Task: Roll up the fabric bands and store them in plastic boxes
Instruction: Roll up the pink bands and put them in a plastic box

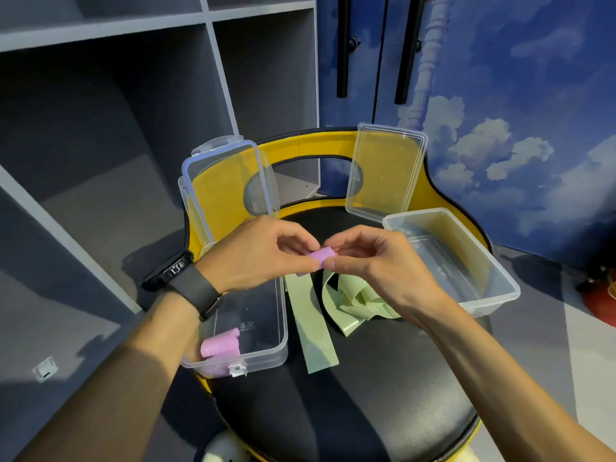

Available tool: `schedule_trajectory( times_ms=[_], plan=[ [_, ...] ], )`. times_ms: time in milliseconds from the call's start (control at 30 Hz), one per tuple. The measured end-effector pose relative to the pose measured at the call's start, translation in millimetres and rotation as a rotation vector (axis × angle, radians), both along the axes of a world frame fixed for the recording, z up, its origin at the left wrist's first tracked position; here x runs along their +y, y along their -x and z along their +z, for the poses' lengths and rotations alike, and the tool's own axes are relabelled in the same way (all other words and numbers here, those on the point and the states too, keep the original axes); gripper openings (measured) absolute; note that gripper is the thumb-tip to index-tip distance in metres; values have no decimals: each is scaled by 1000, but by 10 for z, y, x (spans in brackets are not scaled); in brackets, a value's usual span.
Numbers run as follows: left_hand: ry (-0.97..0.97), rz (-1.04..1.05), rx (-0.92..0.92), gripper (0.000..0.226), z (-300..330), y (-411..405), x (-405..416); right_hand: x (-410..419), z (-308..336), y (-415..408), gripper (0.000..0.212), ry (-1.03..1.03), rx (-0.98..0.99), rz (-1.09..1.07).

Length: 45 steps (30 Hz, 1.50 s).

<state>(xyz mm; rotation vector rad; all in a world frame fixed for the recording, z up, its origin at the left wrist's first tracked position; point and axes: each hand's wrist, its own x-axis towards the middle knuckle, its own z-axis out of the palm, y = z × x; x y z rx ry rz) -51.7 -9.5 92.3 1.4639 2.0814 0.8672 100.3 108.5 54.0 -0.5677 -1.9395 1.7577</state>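
Observation:
My left hand point(263, 253) and my right hand point(373, 261) meet above the black seat, both pinching a small rolled pink fabric band point(321, 255) between fingertips. Below them a pale green band point(336, 305) lies unrolled and crumpled on the seat, one flat strip reaching toward me. A clear plastic box point(266, 356) at the left holds another rolled pink band point(220, 345) in its near corner. A second clear box point(493, 288) stands at the right with nothing visible inside.
The boxes sit on a black chair seat point(366, 395) with a yellow backrest point(310, 145). Two clear lids point(230, 181) point(386, 171) lean upright against the backrest. Grey shelving stands to the left, a blue cloud-painted wall to the right.

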Motion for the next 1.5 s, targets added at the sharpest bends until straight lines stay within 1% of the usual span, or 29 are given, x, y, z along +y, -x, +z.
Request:
schedule_trajectory(
  times_ms=[133,233,300,367,467,567,667,833,933,1200,1300,1433,1500],
  plan=[
    [72,-8,11,27,-35,85,-107,-89,-85,87,19,10,-20,39],
    [133,-25,40,23,-103,162,-199,-193,-156,160,20,-29,-48,71],
    [186,-41,72,21,-171,233,-285,-270,-200,216,22,-41,-94,153],
    [237,-51,146,19,-247,343,-383,-322,-225,262,26,-49,-156,216],
    [341,-49,301,18,-376,562,-529,-326,-220,288,31,-88,-215,170],
    [486,-51,442,17,-527,779,-620,-316,-189,267,27,-99,-233,144],
    [585,-80,549,23,-648,902,-631,-291,-208,253,23,-97,-249,125],
    [678,-80,593,20,-815,924,-533,-253,-246,250,19,-100,-262,99],
    [756,-67,590,27,-918,903,-476,-236,-267,259,17,-120,-285,103],
    [784,-102,696,14,-1210,887,-455,-221,-292,286,17,-152,-298,111],
    [793,-92,697,19,-1220,900,-448,-220,-303,284,17,-155,-314,117],
    [808,-116,703,8,-1222,887,-422,-212,-313,281,17,-158,-319,117],
    [822,-119,688,11,-1215,879,-422,-208,-310,279,17,-149,-318,118]
  ],
)
